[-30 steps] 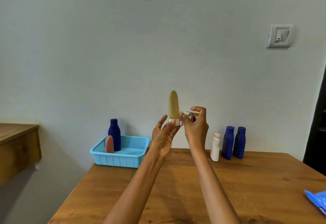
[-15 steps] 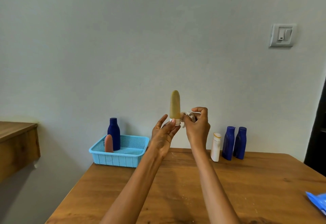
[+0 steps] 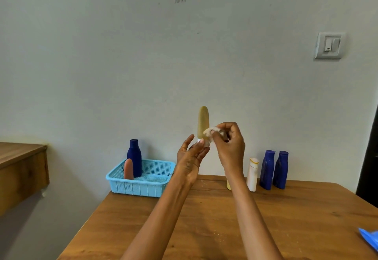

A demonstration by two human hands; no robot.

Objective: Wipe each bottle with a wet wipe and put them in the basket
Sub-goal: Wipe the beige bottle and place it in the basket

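blue packet cut by right edge; yellow thing hidden behind right forearm.

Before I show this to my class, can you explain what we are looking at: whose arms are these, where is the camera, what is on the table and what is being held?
No machine here: a person wears a camera on the head, so the single view looks forward and down at their own arms. The left hand holds a yellowish bottle upright by its white cap end. The right hand pinches a crumpled wet wipe against the bottle's side. On the wooden table stands a light blue basket with a dark blue bottle and a pinkish bottle in it. To the right wait a white bottle and two blue bottles. A blue packet shows at the edge.
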